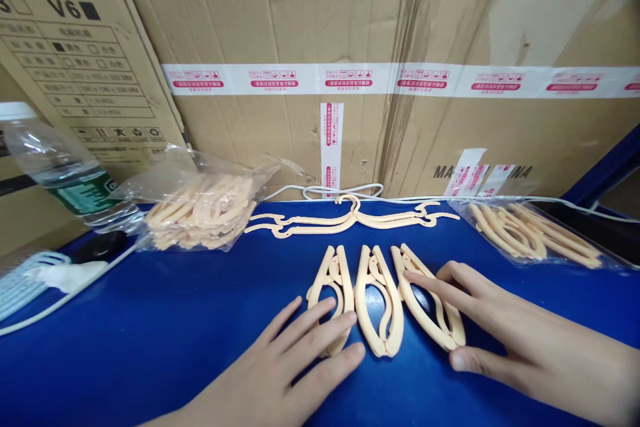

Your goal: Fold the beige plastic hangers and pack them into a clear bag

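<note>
Three folded cream plastic travel hangers lie side by side on the blue tabletop. My left hand (295, 363) rests with fingers spread over the left folded hanger (347, 280), covering its lower part. Between my hands is the middle folded hanger (397, 320), touched by neither. My right hand (495, 317) has its index finger across the right folded hanger (425, 310) and its thumb at the lower end, spanning it; this hanger leans toward the upper left. Behind the row lies an unfolded cream hanger (320, 220), hook toward the boxes; whether it is one or two stacked I cannot tell.
A clear bag of hangers (200, 210) sits at left, beside a water bottle (75, 173) and a coiled white cable (35, 280). Another bagged set of hangers (535, 233) lies at right. Large cardboard boxes (280, 27) wall off the back of the blue tabletop (200, 313).
</note>
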`<state>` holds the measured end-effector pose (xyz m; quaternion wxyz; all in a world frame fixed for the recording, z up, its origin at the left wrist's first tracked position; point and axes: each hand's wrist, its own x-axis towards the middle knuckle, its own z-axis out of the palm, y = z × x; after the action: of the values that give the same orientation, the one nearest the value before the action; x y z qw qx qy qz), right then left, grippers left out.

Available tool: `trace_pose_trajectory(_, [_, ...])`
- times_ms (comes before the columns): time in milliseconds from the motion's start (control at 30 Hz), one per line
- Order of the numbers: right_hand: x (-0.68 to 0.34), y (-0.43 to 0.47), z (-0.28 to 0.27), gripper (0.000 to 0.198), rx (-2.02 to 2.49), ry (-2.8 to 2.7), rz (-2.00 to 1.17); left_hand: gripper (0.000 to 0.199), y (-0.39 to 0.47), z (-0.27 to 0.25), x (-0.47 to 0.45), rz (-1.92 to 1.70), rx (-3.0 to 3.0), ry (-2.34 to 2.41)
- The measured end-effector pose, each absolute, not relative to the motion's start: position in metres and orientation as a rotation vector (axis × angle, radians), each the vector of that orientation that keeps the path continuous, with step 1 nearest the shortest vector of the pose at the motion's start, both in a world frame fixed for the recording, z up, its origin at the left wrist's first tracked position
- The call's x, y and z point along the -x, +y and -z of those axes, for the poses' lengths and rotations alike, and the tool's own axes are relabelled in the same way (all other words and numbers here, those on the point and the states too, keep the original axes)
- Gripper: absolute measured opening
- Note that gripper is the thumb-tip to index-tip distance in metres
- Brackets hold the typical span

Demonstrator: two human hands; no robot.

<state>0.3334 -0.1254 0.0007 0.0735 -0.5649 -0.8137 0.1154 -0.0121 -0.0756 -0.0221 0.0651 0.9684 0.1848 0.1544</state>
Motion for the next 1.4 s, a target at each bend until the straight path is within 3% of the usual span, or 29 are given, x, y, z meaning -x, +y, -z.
trace_pose_trajectory(133, [-0.34, -0.134, 0.011, 0.085, 1.686, -2.494, -0.222, 0.046, -0.072, 0.019, 0.012, -0.325, -3.146, 0.514])
trace_pose_trajectory(567, [-0.299, -0.12, -0.002, 0.063, 1.587, -2.408, -0.214, 0.056, -0.065, 0.006, 0.012, -0.105, -3.13, 0.413])
trace_pose_trajectory(867, [-0.296, -0.112, -0.002, 0.059, 1.591, -2.331, -0.399, 0.067, -0.071, 0.023, 0.01, -0.404, -2.958, 0.594])
trace_pose_trajectory(1400, [-0.3, -0.113, 0.005, 0.057, 1.572, -2.427, -0.219, 0.082, -0.065, 0.021, 0.011, -0.247, -2.868, 0.633])
